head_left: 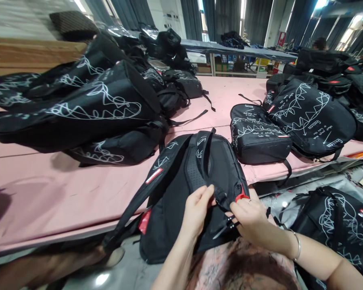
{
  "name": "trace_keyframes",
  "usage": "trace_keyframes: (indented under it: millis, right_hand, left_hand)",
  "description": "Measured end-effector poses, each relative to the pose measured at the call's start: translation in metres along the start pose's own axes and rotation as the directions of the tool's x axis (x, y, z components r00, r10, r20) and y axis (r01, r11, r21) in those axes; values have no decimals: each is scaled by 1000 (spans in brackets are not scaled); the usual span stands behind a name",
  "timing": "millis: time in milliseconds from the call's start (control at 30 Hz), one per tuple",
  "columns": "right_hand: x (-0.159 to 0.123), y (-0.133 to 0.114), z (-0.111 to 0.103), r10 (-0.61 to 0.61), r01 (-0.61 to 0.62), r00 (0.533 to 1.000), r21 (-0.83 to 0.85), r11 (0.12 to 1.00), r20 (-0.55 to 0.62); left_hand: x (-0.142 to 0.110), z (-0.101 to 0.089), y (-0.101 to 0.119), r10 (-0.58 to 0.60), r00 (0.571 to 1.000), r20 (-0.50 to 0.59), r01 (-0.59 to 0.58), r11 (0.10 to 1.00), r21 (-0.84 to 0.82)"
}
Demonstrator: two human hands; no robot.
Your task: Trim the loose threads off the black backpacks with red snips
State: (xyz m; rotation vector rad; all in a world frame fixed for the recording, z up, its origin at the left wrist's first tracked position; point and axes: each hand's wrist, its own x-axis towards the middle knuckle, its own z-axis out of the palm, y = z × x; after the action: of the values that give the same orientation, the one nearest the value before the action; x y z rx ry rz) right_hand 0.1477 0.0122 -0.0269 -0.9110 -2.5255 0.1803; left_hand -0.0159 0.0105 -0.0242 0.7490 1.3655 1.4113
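Note:
A black backpack (175, 201) leans against the table edge in front of me, its padded back side and shoulder straps facing up. My left hand (198, 209) is closed, thumb and finger pinching the backpack's shoulder strap (220, 196) near its lower end. My right hand (246, 213) is closed at the same strap, close to a red piece (241, 195) at the bag's side. Under its fingers sticks out a pair of small scissors (222, 231), the pointed metal blade aimed down to the left. The fingers partly hide the scissors' handles.
Black backpacks with white scribble prints (103, 104) are piled on the pink table (87, 189) to the left. More backpacks (260, 133) lie at right, and another (345, 225) sits low beside me. A blurred bare limb (48, 266) of another person shows at lower left.

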Motion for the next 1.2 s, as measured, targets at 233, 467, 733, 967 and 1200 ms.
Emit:
trace_keyframes:
  millis: [233, 467, 733, 967, 1200]
  right_hand:
    - [0, 16, -18, 201, -191, 979, 475, 859, 30]
    - [33, 50, -26, -15, 62, 993, 424, 903, -114]
    - [47, 49, -24, -149, 180, 982, 325, 929, -116]
    - [45, 47, -28, -222, 218, 975, 308, 926, -22]
    - [48, 44, -25, -219, 222, 975, 257, 941, -41]
  left_hand:
    - [-9, 3, -17, -207, 972, -114, 104, 807, -581]
    - [-13, 6, -15, -161, 983, -84, 88, 827, -555]
    - [-16, 8, -12, -159, 985, -71, 105, 866, -488]
    - [-14, 8, -17, -173, 982, -73, 119, 873, -473]
    - [-16, 8, -18, -168, 983, -79, 110, 871, -478]
